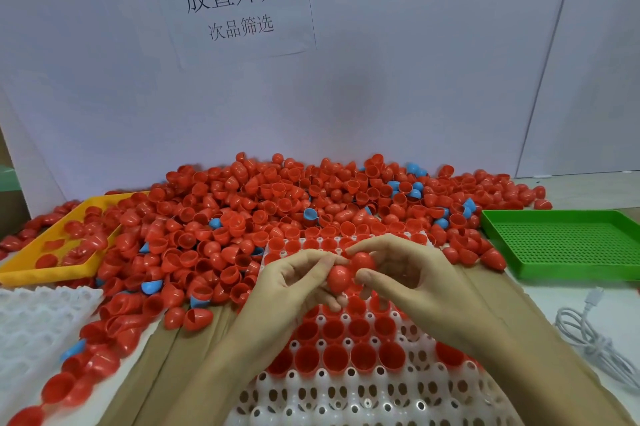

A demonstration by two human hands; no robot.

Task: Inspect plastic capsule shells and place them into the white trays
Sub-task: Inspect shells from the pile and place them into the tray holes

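White wall with a paper sign behind a worktop heaped with red shells.

The white tray, partly hidden under both arms and cut off below, holds red shells in its upper rows. Above it, the left hand pinches one red shell and the right hand another, touching. A green tray runs off right; a yellow tray lies half buried left.

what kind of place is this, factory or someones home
Most likely a small factory sorting or assembly bench, not a home. A huge pile of red shells covers the table, a white tray is being filled in rows, and a printed station sign hangs on the wall.
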